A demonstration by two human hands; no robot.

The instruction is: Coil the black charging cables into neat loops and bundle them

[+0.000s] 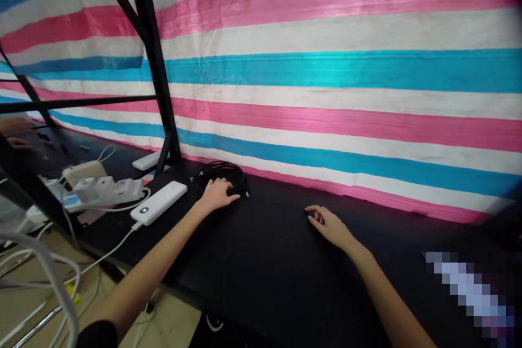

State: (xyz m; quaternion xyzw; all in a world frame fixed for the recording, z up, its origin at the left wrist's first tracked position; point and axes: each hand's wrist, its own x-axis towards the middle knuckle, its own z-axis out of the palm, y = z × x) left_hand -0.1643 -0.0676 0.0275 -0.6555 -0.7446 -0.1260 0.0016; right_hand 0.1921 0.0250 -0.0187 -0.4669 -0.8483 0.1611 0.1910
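Observation:
A coil of black cable [228, 167] with metal-tipped plugs lies at the back of the black tabletop. My left hand [216, 194] rests over the coil's near side, palm down, fingers spread and thumb stuck out to the right. Its palm side is hidden. My right hand [328, 225] is over the table to the right, its fingers loosely bent and parted, and nothing shows in them. Left of my left hand lies a white power bank [159, 204] with a small round display and a white cable [110, 253] plugged into its near end.
A power strip with white chargers [101, 190] stands at the left behind a black metal frame [153, 60]. A second white slab-like device [147, 160] lies beyond it. Striped sheeting [326, 70] closes off the back. Another person's hand [16, 130] shows far left. A pixelated patch covers the right.

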